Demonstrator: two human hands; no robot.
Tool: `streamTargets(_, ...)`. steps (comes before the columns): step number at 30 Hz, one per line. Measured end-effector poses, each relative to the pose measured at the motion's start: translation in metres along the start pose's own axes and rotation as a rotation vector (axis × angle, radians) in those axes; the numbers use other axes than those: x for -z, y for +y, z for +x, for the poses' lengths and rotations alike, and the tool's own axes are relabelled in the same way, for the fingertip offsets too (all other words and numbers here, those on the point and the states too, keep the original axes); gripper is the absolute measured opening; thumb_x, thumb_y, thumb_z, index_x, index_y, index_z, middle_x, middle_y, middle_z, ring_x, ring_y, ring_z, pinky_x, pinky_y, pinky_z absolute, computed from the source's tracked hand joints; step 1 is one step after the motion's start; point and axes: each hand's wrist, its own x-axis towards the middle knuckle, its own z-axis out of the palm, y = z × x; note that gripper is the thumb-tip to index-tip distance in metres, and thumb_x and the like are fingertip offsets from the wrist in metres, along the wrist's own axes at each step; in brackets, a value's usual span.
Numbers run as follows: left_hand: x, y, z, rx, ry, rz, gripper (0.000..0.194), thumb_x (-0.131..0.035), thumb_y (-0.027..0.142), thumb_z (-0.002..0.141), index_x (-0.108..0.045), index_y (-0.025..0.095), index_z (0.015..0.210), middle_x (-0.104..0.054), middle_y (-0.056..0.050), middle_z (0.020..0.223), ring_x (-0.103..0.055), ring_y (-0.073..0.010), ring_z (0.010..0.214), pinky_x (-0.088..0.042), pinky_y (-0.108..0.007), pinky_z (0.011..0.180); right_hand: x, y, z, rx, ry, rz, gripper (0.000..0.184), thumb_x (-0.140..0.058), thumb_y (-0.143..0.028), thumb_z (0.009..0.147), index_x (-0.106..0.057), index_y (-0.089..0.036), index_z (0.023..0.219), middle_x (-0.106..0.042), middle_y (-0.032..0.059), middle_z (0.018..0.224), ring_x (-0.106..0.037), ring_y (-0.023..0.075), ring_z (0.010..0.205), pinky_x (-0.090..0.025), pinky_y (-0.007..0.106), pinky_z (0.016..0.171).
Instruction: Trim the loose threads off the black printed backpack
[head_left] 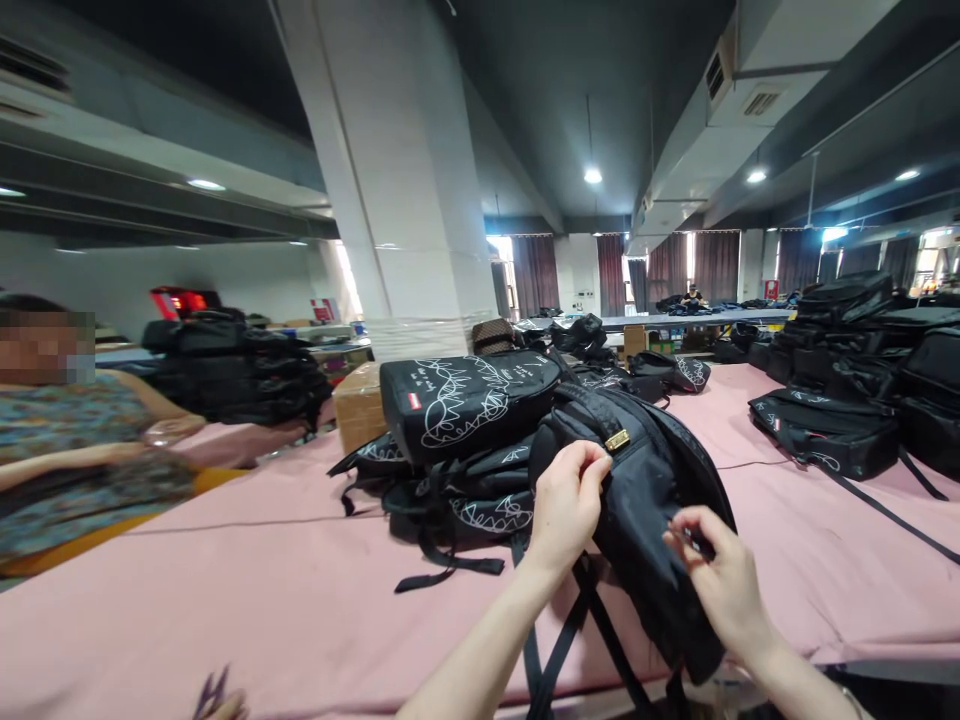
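Note:
A black backpack [637, 520] leans tilted at the table's front, its straps hanging down over the near edge. My left hand [566, 505] is closed in a pinch at its upper part, just below a small gold-coloured tag [617, 440]. The fingertips seem to grip the backpack's fabric there. Against the backpack's right side is my right hand [720, 580], with fingers curled and closed. Something small and dark shows between those fingers, too unclear to name. Left of my hands lie stacked black backpacks with white scribble prints, the top backpack [472, 400] bearing a red label.
A pink-covered table [262, 590] spreads around me. Another person's fingers [229, 708] with a dark pronged tool show at bottom left. A seated person [75, 450] is at far left. More black bags [847, 370] are piled right; a white pillar [405, 180] rises behind.

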Motion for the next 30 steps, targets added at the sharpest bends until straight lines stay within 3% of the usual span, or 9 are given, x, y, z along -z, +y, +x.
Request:
streamTargets(4, -0.007, 0.001, 0.002, 0.088, -0.003, -0.123, 0.016, -0.046, 0.027, 0.078, -0.049, 0.019, 0.065, -0.049, 0.003, 0.060, -0.046, -0.0112, 0.055, -0.036, -0.022, 0.056, 0.014, -0.019, 0.028, 0.039, 0.031, -0.106, 0.022, -0.047, -0.032, 0.087, -0.049, -0.019, 0.105, -0.062, 0.0062, 0.096, -0.059, 0.0205, 0.086, -0.048, 0.031, 0.074)
streamTargets(12, -0.012, 0.006, 0.003, 0.107, -0.007, -0.178, 0.016, -0.050, 0.030, 0.076, -0.051, 0.019, 0.064, -0.048, 0.003, 0.059, -0.044, -0.0115, 0.054, -0.036, -0.022, 0.053, 0.010, -0.030, 0.051, 0.246, 0.030, -0.248, 0.011, -0.046, -0.020, 0.087, -0.052, -0.018, 0.095, -0.061, 0.0063, 0.086, -0.057, 0.0205, 0.076, -0.044, 0.033, 0.070)
streamTargets(16, -0.013, 0.008, 0.002, 0.126, -0.003, -0.237, 0.014, -0.051, 0.029, 0.075, -0.052, 0.019, 0.065, -0.048, 0.003, 0.060, -0.045, -0.0114, 0.054, -0.036, -0.022, 0.054, 0.011, -0.029, 0.058, 0.226, 0.019, -0.254, 0.007, -0.047, -0.020, 0.086, -0.053, -0.020, 0.087, -0.063, 0.0048, 0.086, -0.057, 0.0218, 0.080, -0.043, 0.033, 0.071)
streamTargets(19, -0.015, 0.008, 0.000, 0.192, 0.013, -0.409, 0.017, -0.055, 0.032, 0.075, -0.052, 0.018, 0.065, -0.048, 0.004, 0.056, -0.045, -0.0109, 0.054, -0.036, -0.021, 0.055, 0.012, -0.024, 0.057, 0.132, 0.014, -0.142, 0.007, -0.047, -0.024, 0.087, -0.053, -0.021, 0.085, -0.063, 0.0022, 0.084, -0.059, 0.0199, 0.078, -0.044, 0.031, 0.069)
streamTargets(23, -0.022, -0.001, -0.007, 0.232, 0.101, -0.757, 0.031, -0.044, 0.045, 0.082, -0.053, 0.017, 0.074, -0.056, -0.002, 0.070, -0.055, -0.0147, 0.069, -0.044, -0.027, 0.067, 0.007, -0.008, 0.046, 0.078, 0.027, 0.046, 0.023, -0.047, -0.035, 0.088, -0.050, -0.020, 0.106, -0.060, 0.0058, 0.099, -0.058, 0.0206, 0.091, -0.047, 0.031, 0.076)
streamTargets(25, -0.028, -0.009, -0.013, 0.213, 0.184, -0.671, 0.032, -0.043, 0.047, 0.083, -0.056, 0.018, 0.088, -0.058, -0.006, 0.089, -0.056, -0.0189, 0.087, -0.044, -0.033, 0.080, 0.002, 0.001, 0.039, 0.138, 0.006, 0.028, 0.050, -0.058, -0.040, 0.081, -0.042, -0.019, 0.124, -0.055, 0.0092, 0.113, -0.053, 0.0237, 0.103, -0.045, 0.035, 0.085)
streamTargets(27, -0.034, -0.019, -0.020, 0.204, 0.258, -0.410, 0.034, -0.051, 0.045, 0.079, -0.054, 0.020, 0.102, -0.054, -0.008, 0.104, -0.051, -0.0221, 0.102, -0.039, -0.039, 0.091, -0.001, 0.008, 0.033, 0.166, -0.034, 0.000, 0.071, -0.066, -0.040, 0.075, -0.033, -0.021, 0.134, -0.053, 0.0097, 0.117, -0.051, 0.0251, 0.105, -0.044, 0.035, 0.087)
streamTargets(30, -0.037, -0.035, -0.024, 0.289, 0.216, -0.186, 0.045, -0.062, 0.042, 0.070, -0.050, 0.020, 0.107, -0.051, -0.009, 0.109, -0.050, -0.0242, 0.102, -0.040, -0.042, 0.091, 0.000, 0.010, 0.031, 0.152, -0.060, 0.010, 0.067, -0.062, -0.036, 0.079, -0.030, -0.024, 0.137, -0.056, 0.0076, 0.106, -0.055, 0.0225, 0.094, -0.048, 0.032, 0.078)
